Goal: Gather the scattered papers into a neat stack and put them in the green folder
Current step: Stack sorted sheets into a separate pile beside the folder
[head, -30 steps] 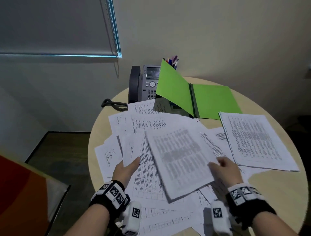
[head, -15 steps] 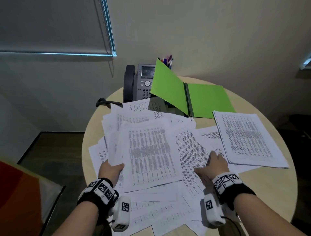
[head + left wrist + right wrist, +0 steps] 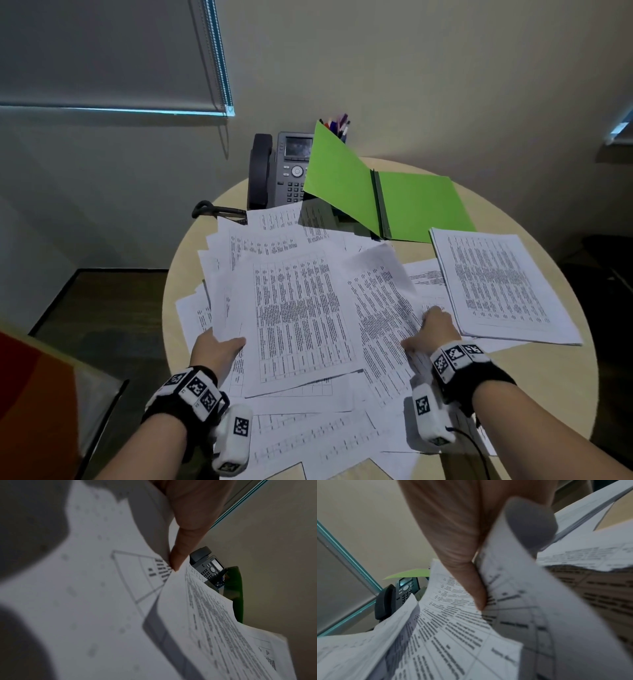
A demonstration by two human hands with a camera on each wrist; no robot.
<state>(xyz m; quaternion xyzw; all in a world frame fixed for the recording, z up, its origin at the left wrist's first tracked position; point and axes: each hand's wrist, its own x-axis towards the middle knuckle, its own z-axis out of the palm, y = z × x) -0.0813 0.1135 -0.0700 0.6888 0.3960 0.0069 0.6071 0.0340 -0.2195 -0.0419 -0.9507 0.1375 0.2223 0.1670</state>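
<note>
Printed white papers (image 3: pixel 301 308) lie scattered and overlapping across the round table (image 3: pixel 548 394). A squared stack of papers (image 3: pixel 496 284) sits at the right. The green folder (image 3: pixel 387 195) lies open at the back, its left cover propped up. My left hand (image 3: pixel 219 347) pinches the left edge of a bundle of sheets, thumb (image 3: pixel 181 550) on top. My right hand (image 3: pixel 435 329) pinches a sheet (image 3: pixel 380 301) near the middle right, and that sheet curls upward; the thumb (image 3: pixel 471 577) presses on its printed face.
A dark desk phone (image 3: pixel 277 171) with its cord stands at the table's back left. A pen holder (image 3: pixel 337 128) peeks from behind the folder. A red-orange chair (image 3: pixel 41 404) stands at the lower left. A window blind (image 3: pixel 102 54) hangs on the wall.
My left hand has gathered the top sheets and squared them toward the left. My right hand moved from the pile's middle to a sheet further right and lifted its edge.
</note>
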